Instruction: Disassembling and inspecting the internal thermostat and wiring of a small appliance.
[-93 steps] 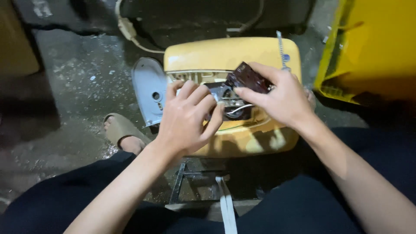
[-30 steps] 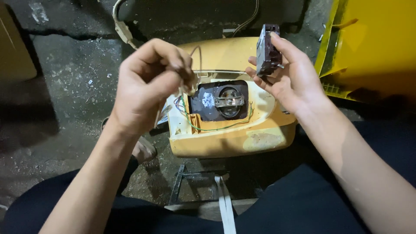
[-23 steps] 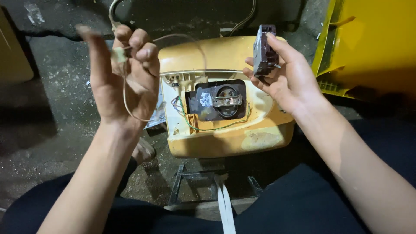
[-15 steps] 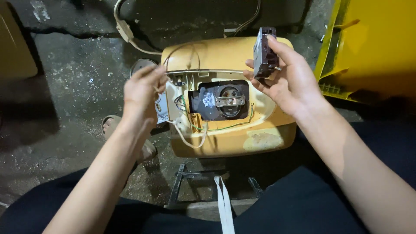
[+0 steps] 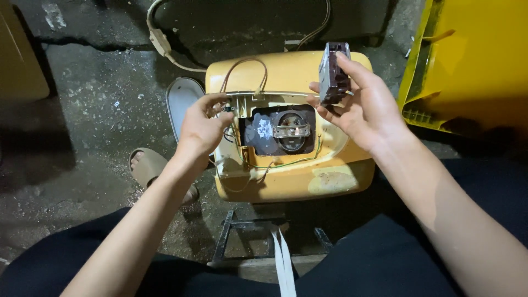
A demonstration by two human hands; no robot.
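A yellowed plastic appliance housing (image 5: 286, 181) lies on the ground in front of me, opened on top, showing a dark motor part (image 5: 280, 130) and thin wires (image 5: 275, 164). My left hand (image 5: 201, 125) rests at the housing's left edge, fingertips pinching a small wire end by the opening. My right hand (image 5: 360, 104) is raised above the housing's right side and holds a small dark box-shaped part (image 5: 333, 72) upright. A brown wire loop (image 5: 245, 69) arches over the housing's top.
A grey plastic cover (image 5: 181, 102) lies left of the housing, a sandalled foot (image 5: 151, 170) below it. A yellow bin (image 5: 467, 60) stands at right. A pale cable (image 5: 165, 47) runs across the dirty concrete floor; a metal stool frame (image 5: 247, 236) sits between my legs.
My left hand came down from the raised position where it held a wire loop and now pinches a wire at the housing's left edge. The right hand keeps holding the dark part.
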